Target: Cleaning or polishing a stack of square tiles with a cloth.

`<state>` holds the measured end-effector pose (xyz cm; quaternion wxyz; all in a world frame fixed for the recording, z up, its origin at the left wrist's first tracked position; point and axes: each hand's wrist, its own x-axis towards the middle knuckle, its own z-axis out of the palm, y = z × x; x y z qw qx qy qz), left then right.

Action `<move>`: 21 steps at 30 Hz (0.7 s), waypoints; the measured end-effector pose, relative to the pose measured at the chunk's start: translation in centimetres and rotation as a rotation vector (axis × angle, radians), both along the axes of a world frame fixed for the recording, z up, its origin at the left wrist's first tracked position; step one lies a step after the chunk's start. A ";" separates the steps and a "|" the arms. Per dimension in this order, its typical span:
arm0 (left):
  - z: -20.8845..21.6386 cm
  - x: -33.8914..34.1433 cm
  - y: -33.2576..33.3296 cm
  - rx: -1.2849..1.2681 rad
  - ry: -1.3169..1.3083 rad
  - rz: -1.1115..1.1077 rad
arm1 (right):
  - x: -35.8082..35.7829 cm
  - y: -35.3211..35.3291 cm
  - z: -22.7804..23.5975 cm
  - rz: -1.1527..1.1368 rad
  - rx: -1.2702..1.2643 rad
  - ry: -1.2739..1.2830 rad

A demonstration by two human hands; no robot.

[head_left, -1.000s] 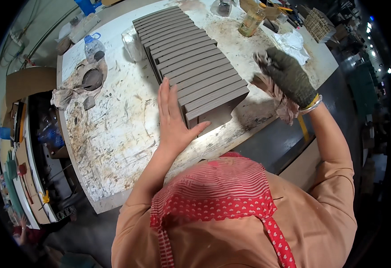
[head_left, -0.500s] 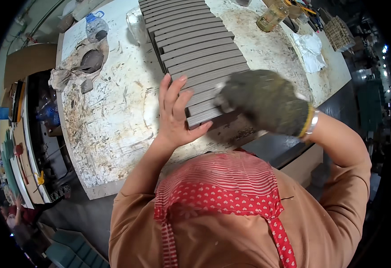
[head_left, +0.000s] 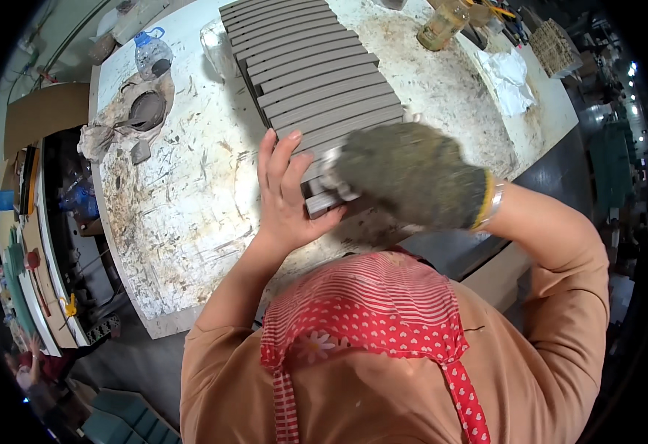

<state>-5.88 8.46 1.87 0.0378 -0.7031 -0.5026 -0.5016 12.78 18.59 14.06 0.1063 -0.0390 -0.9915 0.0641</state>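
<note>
A long grey-brown slatted panel (head_left: pixel 313 66) lies on the worktable, its narrow slats running crosswise. My bare left hand (head_left: pixel 287 192) rests at its near left corner, fingers spread along the side and thumb by the near end. Over the nearest slats is my right hand (head_left: pixel 413 174), in a dark green work glove with a yellow cuff, blurred by motion. Its fingers are closed on a small whitish wad (head_left: pixel 331 170) that looks like cloth and touches the slats. The glove hides the panel's near right corner.
The paint-stained white table (head_left: pixel 183 222) holds a dish of grey paste (head_left: pixel 148 111) on a rag and a cut plastic bottle (head_left: pixel 152 55) at left. At right stand a jar of yellowish liquid (head_left: pixel 442 26), crumpled white paper (head_left: pixel 507 78) and a woven basket (head_left: pixel 553 48).
My right hand has swept left across the near slats, bringing the whitish wad close to my left fingers. The left hand keeps its place on the panel. The view has shifted slightly.
</note>
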 end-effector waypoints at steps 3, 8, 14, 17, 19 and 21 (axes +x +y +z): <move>-0.7 -0.6 -0.8 -0.006 0.013 0.038 | 2.6 2.4 3.8 -0.369 -0.147 -0.507; 0.4 -0.5 -1.5 -0.173 -0.003 0.006 | 12.4 4.9 -1.4 -0.784 -0.250 -0.096; 3.8 -5.6 1.3 -0.285 -0.627 0.167 | 9.4 5.9 -4.7 -0.887 -0.809 0.249; 4.2 -10.6 7.3 -0.293 -0.726 0.148 | 7.8 7.0 -4.3 -0.854 -0.809 0.377; 4.0 -13.7 11.5 -0.326 -0.896 0.134 | 5.7 6.8 -3.4 -0.845 -0.878 0.424; 3.5 -16.0 15.3 -0.357 -0.981 0.174 | 3.6 5.5 -2.6 -0.865 -1.146 0.485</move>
